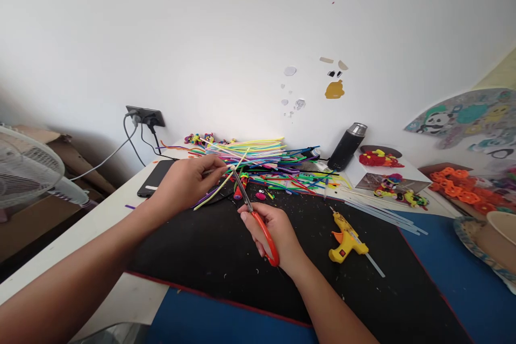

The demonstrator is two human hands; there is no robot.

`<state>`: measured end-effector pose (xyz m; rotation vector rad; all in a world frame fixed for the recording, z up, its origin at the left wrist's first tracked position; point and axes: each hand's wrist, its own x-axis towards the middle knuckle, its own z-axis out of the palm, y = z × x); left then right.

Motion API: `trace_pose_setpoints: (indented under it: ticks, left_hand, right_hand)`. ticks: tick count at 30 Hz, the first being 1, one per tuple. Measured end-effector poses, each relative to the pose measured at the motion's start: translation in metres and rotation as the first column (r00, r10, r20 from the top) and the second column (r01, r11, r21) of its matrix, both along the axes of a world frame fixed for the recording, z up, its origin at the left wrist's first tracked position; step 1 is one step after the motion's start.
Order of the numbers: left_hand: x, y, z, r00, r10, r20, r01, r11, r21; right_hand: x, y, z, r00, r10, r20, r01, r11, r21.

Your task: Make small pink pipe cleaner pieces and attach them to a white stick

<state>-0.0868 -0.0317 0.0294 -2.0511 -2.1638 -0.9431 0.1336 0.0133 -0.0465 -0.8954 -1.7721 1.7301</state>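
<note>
A fan (28, 169) is seen far left, off the table. A wall socket (145, 116) with cables is set behind, and a dark phone (155, 177) is laid at the table's left edge.

The left hand (187, 180) is clenched around a yellow strand (217, 189), pinched at the fingertips together with a few purple ones. The strand is held slanted over the black mat (201, 258), its far end pointed at the loose pile of coloured strands (262, 153).

Just right of that pinch, the strand is met by the blade tips of the scissors (246, 199). The orange handles are grasped by the right hand (274, 234), near centre. How far the blades are parted cannot be told.

Risk, as judged: the blades are placed close to the left fingertips, so a finger could be nicked if the strand is fed further in. The strand could also be bent rather than cut, since it is supported on one side only. A cut piece could be lost among the scraps on the mat.

To the right, a yellow glue gun (345, 239) is laid on the mat, and a dark flask (346, 146) is leaned at the far wall.
</note>
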Motion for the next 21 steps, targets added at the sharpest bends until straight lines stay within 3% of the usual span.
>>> trace_pose_setpoints:
  ticks: [6,13,21]
  left_hand:
    - [-0.003,0.0,-0.009,0.955,0.058,-0.292,-0.052,0.998,0.027]
    - [0.005,-0.005,-0.019,0.862,-0.012,-0.506,0.02,1.0,0.01]
    - [0.01,-0.006,0.014,0.688,-0.298,-0.662,0.117,0.945,-0.305]
  right_hand:
    - [-0.002,0.001,-0.006,1.0,-0.014,0.022,0.014,1.0,0.005]
    - [-0.002,0.001,-0.016,0.998,0.0,0.064,-0.006,0.996,0.092]
    - [-0.001,0.003,-0.017,0.981,-0.048,0.188,-0.041,0.896,0.442]
